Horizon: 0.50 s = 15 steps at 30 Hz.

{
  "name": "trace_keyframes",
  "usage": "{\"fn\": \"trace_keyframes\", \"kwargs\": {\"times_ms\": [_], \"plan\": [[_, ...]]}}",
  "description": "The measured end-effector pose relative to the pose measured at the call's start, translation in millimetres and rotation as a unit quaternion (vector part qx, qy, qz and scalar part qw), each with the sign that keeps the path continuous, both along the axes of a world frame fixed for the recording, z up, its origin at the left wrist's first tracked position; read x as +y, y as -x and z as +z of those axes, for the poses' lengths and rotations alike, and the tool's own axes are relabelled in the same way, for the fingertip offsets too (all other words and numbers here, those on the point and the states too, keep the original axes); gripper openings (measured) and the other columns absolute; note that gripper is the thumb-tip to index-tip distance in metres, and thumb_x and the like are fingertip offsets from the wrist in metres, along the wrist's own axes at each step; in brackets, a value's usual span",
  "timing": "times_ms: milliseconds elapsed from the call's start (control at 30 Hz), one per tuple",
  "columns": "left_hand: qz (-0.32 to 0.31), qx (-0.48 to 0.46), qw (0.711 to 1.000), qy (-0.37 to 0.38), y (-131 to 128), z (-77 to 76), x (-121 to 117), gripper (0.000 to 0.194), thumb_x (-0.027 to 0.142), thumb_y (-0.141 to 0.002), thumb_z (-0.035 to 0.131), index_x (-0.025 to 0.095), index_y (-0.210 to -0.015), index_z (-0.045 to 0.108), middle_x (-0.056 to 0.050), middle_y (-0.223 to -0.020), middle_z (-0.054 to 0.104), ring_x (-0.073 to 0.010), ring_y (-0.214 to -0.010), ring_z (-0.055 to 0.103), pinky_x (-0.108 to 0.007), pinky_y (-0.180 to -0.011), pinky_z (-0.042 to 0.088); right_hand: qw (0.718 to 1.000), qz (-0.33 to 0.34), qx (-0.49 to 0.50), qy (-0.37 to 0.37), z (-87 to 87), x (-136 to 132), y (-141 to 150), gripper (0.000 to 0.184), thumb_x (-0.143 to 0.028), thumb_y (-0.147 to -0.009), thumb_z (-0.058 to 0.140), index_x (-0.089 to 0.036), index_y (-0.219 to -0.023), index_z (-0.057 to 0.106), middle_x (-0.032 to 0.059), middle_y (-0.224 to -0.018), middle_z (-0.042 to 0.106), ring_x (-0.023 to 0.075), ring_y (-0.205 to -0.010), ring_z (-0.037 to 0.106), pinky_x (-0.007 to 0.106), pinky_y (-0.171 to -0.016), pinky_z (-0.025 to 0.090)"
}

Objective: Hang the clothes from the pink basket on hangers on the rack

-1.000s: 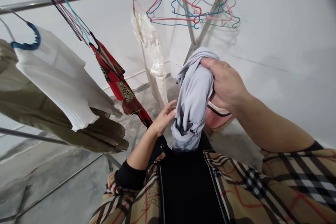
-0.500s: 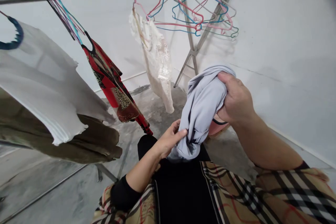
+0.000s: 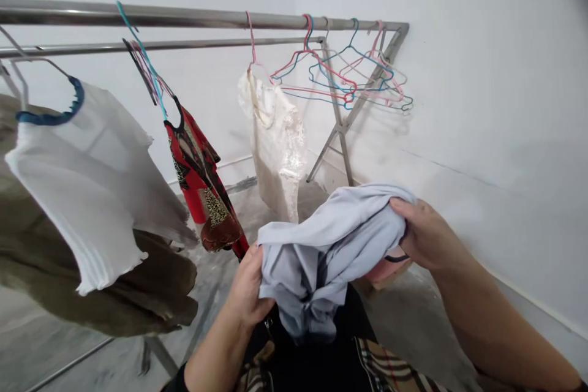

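A pale blue-grey cloth garment (image 3: 316,263) hangs crumpled in front of me, held up in both hands. My left hand (image 3: 248,288) grips its lower left side. My right hand (image 3: 425,236) pinches its upper right edge. Just below my right hand, partly hidden by it and the garment, is a pink item with a thin black cord (image 3: 388,272); I cannot tell what it is. Below the garment is my black top with a plaid-lined edge (image 3: 316,367).
A steel drying rack (image 3: 184,17) stands ahead, with several wire hangers (image 3: 349,82) at its right end. Hanging from it are a white pleated top (image 3: 78,190), a red patterned garment (image 3: 202,190), a cream lace garment (image 3: 275,147) and an olive garment (image 3: 92,282). White walls meet a concrete floor.
My hands have moved apart, spreading the bunched garment wider. The view has tilted up, showing more of the rack and its rails.
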State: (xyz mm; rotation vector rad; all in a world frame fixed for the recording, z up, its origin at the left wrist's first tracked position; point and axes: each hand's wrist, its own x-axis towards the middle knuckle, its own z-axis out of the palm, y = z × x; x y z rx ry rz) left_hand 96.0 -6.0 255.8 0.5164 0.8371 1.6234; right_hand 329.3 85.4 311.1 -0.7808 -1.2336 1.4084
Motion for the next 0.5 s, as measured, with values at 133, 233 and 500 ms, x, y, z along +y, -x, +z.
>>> {"fn": "trace_keyframes", "kwargs": {"times_ms": [133, 233, 500], "plan": [[0.094, 0.001, 0.995, 0.020, 10.1, 10.0, -24.2, 0.045, 0.047, -0.039, 0.090, 0.021, -0.070, 0.072, -0.003, -0.067, 0.072, -0.0224, -0.063, 0.067, -0.029, -0.059, 0.055, 0.992, 0.120, -0.033, -0.005, -12.0, 14.5, -5.5, 0.025, -0.017, -0.062, 0.062, -0.020, -0.086, 0.067, 0.0040, -0.077, 0.068, 0.0165, -0.066, 0.062, 0.029, -0.060, 0.051], [0.135, 0.027, 0.990, 0.023, 14.4, 8.2, -37.4, 0.045, 0.050, -0.043, 0.089, 0.023, -0.076, 0.074, -0.002, -0.069, 0.072, -0.0213, -0.061, 0.066, -0.028, -0.055, 0.054, 0.988, 0.143, -0.052, -0.003, -13.1, 29.5, -6.1, 0.054, -0.012, -0.060, 0.053, -0.022, -0.113, 0.061, 0.0055, -0.090, 0.071, 0.0154, -0.069, 0.063, 0.028, -0.061, 0.050], [0.054, 0.071, 0.995, 0.055, 19.2, 7.0, -44.4, 0.039, 0.050, -0.053, 0.085, 0.024, -0.080, 0.075, -0.002, -0.058, 0.065, -0.0189, -0.052, 0.059, -0.028, -0.050, 0.050, 0.920, -0.185, -0.216, -0.269, 66.2, 140.1, 20.7, 0.043, -0.034, -0.083, 0.043, -0.019, -0.123, 0.054, 0.0104, -0.109, 0.065, 0.0208, -0.093, 0.061, 0.035, -0.078, 0.052]]}}
